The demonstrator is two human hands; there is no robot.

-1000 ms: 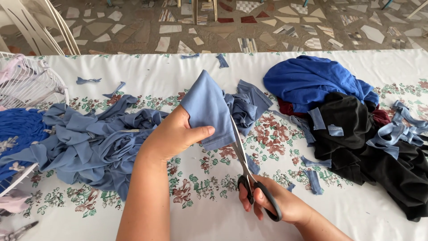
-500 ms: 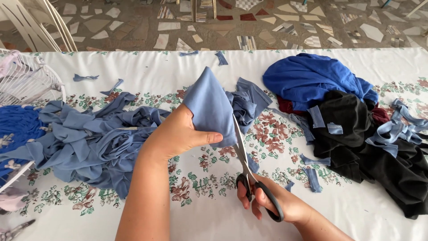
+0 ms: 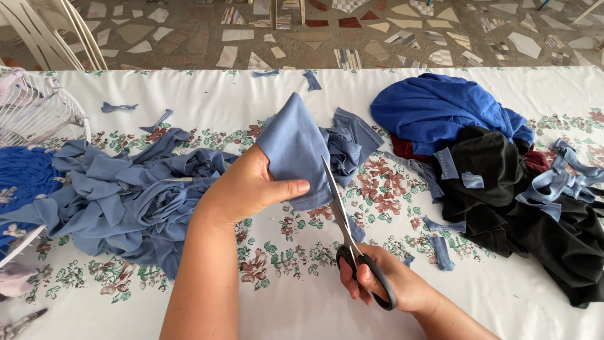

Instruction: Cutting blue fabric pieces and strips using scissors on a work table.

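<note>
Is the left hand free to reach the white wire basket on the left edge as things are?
Probably not yet: the left hand grips the folded blue cloth, which the scissors meet. The path over the blue scrap pile to the basket looks unobstructed.

Hands (image 3: 251,189) scissor (image 3: 352,245) a blue cloth piece (image 3: 296,148).

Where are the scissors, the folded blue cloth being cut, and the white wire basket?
scissors (image 3: 343,230): head view, on the blades just above the pivot.
folded blue cloth (image 3: 296,145): head view, on its flat middle above the left thumb.
white wire basket (image 3: 38,107): head view, on its wire rim at the left edge.
</note>
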